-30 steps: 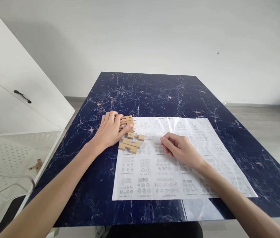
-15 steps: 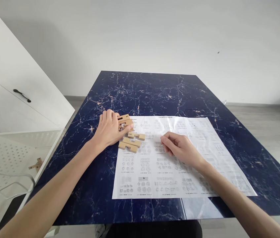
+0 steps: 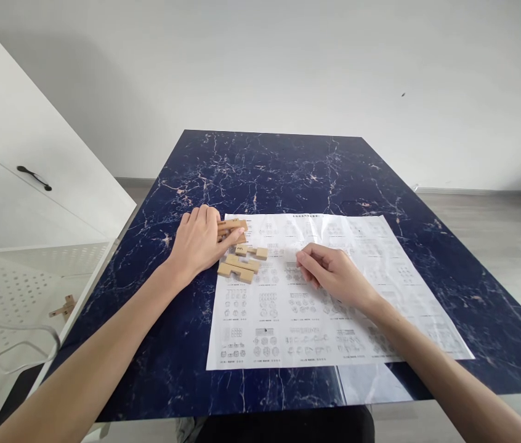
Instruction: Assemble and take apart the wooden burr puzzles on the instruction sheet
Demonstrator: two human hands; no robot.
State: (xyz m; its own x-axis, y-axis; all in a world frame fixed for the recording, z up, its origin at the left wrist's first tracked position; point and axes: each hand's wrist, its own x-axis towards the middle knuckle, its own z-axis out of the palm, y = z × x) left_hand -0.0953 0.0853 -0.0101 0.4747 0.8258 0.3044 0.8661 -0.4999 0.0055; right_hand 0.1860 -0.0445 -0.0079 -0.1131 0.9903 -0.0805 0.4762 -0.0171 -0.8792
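Observation:
My left hand [image 3: 199, 240] is wrapped round several notched wooden puzzle pieces [image 3: 233, 229] at the upper left corner of the printed sheet [image 3: 357, 283]; its fingertips are hidden behind them. Just below, more notched wooden pieces [image 3: 238, 269] lie on the sheet, with a numbered one [image 3: 257, 253] beside them. My right hand [image 3: 332, 272] rests on the middle of the sheet with its fingers curled in. Whether anything is inside that curl cannot be made out. Rows of small line diagrams cover the paper.
The sheet lies on a dark blue marble-patterned table [image 3: 265, 172]. At the left stands a white perforated basket [image 3: 11, 295], with a wooden piece [image 3: 64, 306] and a grey cable [image 3: 20, 323] at it. A white cabinet [image 3: 43, 135] stands further back, before a pale wall [image 3: 279, 67].
The wooden pieces in my left hand have tilted and sit lower and closer together. My right hand holds its place on the sheet. The whole view has shifted slightly.

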